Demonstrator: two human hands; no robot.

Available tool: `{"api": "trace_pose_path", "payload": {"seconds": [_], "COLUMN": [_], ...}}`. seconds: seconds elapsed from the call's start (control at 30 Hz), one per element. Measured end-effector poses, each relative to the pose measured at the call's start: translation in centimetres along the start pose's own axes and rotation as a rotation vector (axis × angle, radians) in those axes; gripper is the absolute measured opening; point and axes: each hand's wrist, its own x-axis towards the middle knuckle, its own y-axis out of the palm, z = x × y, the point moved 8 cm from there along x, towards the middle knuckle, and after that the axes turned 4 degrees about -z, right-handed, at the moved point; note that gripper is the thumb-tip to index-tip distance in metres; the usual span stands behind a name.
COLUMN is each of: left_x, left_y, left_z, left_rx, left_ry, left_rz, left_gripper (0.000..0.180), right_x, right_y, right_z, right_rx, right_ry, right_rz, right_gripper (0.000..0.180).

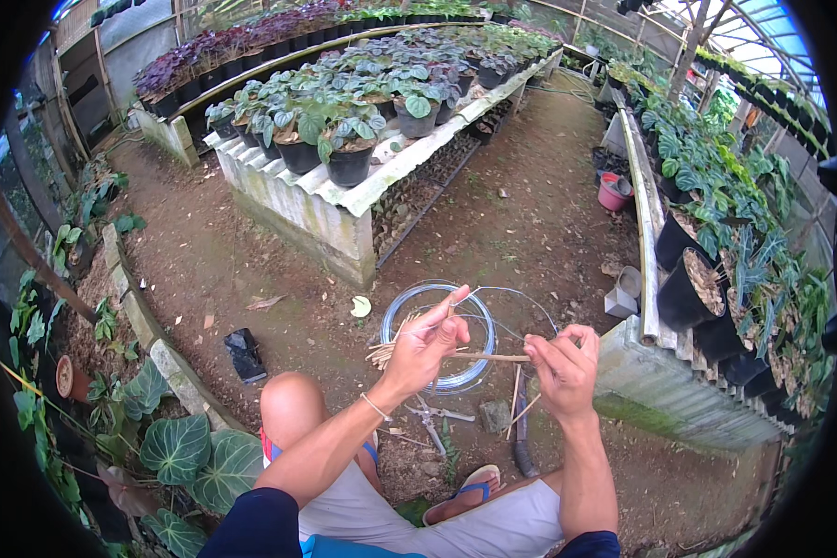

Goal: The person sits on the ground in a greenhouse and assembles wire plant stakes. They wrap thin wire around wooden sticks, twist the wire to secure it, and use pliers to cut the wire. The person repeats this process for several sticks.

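A thin brown stick (489, 357) lies level between my hands, above the ground. My right hand (565, 370) pinches its right end. My left hand (426, 342) is closed, with a thin wire (521, 296) at its fingertips; the stick's other end passes behind or into its lower fingers, and I cannot tell which. From my left fingertips the wire arcs right and down toward my right hand. Beneath lies a coil of silvery wire (390, 321), partly hidden by my left hand. A bundle of short sticks (381, 354) rests beside it.
Pliers (429, 420), a small stone block (495, 416) and a dark long tool (522, 432) lie near my feet. A dark phone-like slab (245, 355) is at left. Potted plants crowd a corrugated bench (293, 191) ahead and another bench (688, 391) at right.
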Motion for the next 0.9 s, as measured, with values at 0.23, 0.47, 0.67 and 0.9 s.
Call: {"api": "trace_pose_path", "payload": {"seconds": [0.23, 0.47, 0.67, 0.9], "left_x": [0.3, 0.4, 0.6, 0.9], "left_y": [-0.7, -1.0, -2.0, -1.6], "left_z": [-0.3, -0.3, 0.2, 0.6], "left_rx": [-0.147, -0.292, -0.284, -0.363], "left_ry": [0.034, 0.01, -0.001, -0.049], "left_rz": [-0.046, -0.069, -0.131, -0.099], "left_gripper": [0.048, 0.037, 0.031, 0.025], "right_x": [-0.3, -1.4, -3.3, -3.3], "right_y": [0.4, 0.9, 2.7, 2.5], "right_z": [0.4, -1.8, -4.9, -6.0], "right_rx": [0.057, 0.558, 1.08, 1.231], "right_ry": [-0.024, 0.403, 0.853, 0.808], "right_rz": [0.091, -0.178, -0.147, -0.076], "right_gripper": [0.028, 0.057, 0.06, 0.05]}}
